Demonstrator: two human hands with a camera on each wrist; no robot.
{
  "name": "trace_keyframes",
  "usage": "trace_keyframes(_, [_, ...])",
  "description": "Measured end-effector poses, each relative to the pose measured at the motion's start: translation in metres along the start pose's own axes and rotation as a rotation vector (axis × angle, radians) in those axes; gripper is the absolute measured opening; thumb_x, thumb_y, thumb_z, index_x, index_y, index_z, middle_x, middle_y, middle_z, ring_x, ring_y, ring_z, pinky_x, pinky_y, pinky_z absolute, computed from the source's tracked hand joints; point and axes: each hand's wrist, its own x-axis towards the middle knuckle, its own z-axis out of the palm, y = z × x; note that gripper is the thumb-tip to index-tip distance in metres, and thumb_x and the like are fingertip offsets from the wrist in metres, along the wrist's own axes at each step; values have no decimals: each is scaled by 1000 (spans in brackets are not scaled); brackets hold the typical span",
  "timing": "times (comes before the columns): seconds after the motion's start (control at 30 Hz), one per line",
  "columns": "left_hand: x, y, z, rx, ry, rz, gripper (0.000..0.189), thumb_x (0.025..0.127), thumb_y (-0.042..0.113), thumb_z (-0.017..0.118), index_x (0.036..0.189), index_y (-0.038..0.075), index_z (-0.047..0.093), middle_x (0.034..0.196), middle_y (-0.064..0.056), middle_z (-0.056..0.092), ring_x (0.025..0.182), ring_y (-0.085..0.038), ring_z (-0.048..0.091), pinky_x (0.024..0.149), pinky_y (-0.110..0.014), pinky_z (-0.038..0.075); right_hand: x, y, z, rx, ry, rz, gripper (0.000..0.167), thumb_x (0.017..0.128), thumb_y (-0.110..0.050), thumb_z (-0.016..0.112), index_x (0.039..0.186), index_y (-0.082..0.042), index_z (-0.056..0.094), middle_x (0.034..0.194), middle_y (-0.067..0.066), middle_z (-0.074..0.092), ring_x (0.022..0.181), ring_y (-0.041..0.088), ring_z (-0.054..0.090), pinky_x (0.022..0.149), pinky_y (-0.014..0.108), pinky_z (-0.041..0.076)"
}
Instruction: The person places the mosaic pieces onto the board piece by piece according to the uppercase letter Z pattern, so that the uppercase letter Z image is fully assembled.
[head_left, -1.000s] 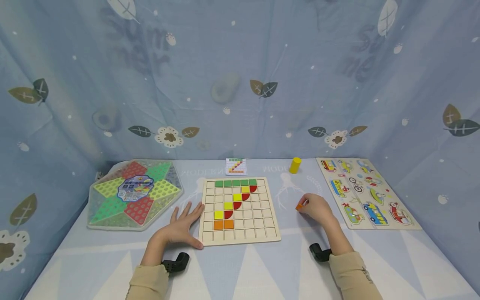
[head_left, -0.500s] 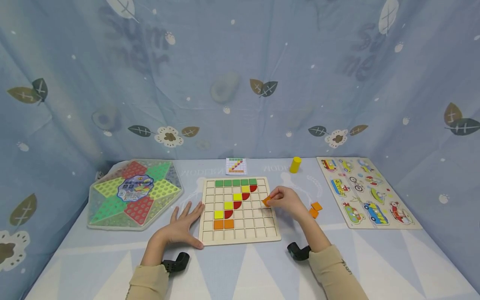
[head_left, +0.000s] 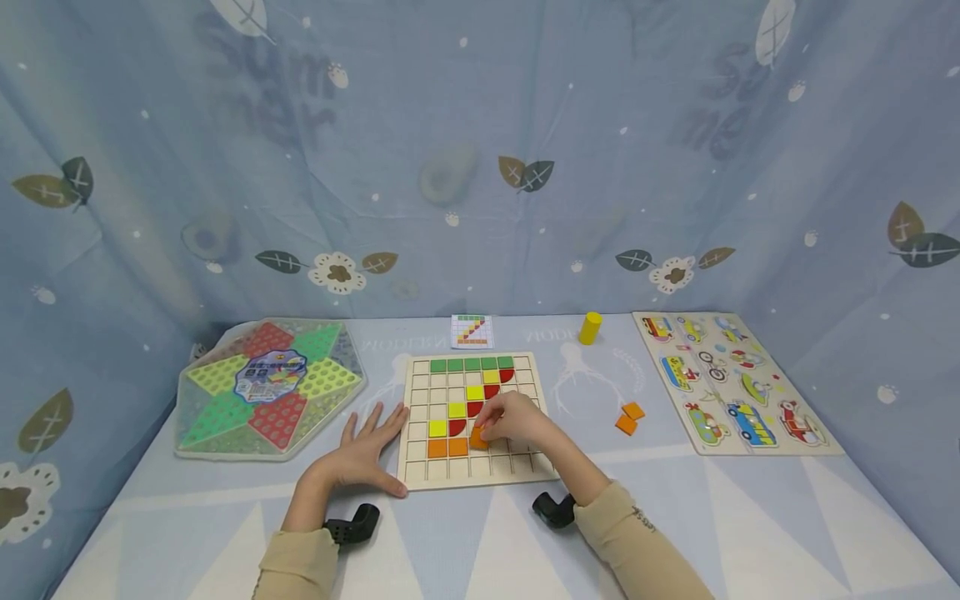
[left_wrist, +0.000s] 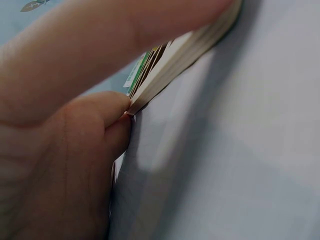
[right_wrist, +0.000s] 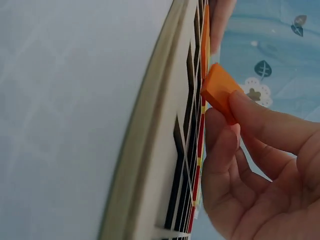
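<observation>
A square wooden grid board lies mid-table with green, yellow, red and orange pieces set in its cells. Between thumb and fingertips my right hand pinches an orange square tile, tilted over the board just right of two orange tiles in a lower row. Fingers spread, my left hand touches the board's left edge with its thumb and fingertips; in the left wrist view the board's side shows beside the fingers.
Two loose orange tiles lie right of the board. A pattern card and a yellow cylinder stand behind it. A hexagonal game box is at left, a picture puzzle board at right.
My right hand has carried an orange tile leftward from the right side of the table to over the board, uncovering two loose orange tiles. My left hand has stayed put.
</observation>
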Motion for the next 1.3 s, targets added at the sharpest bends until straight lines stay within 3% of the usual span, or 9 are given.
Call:
trace_keyframes(0.27, [1, 1, -2, 4, -6, -5, 121, 56, 50, 81, 148, 5, 16, 154, -14, 9, 139, -40, -9, 105, -58, -15, 1, -3, 6, -84, -12, 38, 8, 75, -6, 75, 73, -11, 68, 65, 0, 58, 61, 14, 51, 55, 23, 44])
trace_keyframes(0.5, [1, 1, -2, 2, -3, -8, 122, 55, 48, 82, 148, 4, 16, 154, -14, 10, 139, -40, -9, 105, -58, -15, 1, -8, 11, -208, 8, 36, 11, 74, -8, 76, 70, -13, 67, 65, -2, 57, 63, 14, 51, 59, 24, 42])
trace_keyframes(0.73, [-1, 1, -1, 1, -2, -10, 122, 55, 47, 82, 148, 4, 16, 154, -14, 10, 139, -40, -8, 105, -58, -15, -1, -5, 9, -204, 1, 5, 15, 73, -11, 77, 69, -14, 63, 63, -2, 55, 63, 15, 49, 58, 26, 40])
trace_keyframes(0.93, [-1, 1, -1, 1, 0, -10, 122, 55, 48, 82, 148, 4, 17, 154, -15, 10, 139, -41, -8, 105, -59, -14, -9, 3, -7, -129, 43, 3, 9, 76, -10, 74, 76, -11, 65, 69, 0, 56, 65, 16, 50, 57, 26, 42])
trace_keyframes(1.3, [-1, 0, -1, -13, -5, -7, 122, 55, 48, 82, 148, 4, 16, 155, -13, 8, 139, -40, -8, 105, -58, -15, -32, 33, -56, -82, 212, 116, 10, 77, -8, 72, 86, -7, 66, 79, 3, 59, 72, 17, 53, 60, 27, 44])
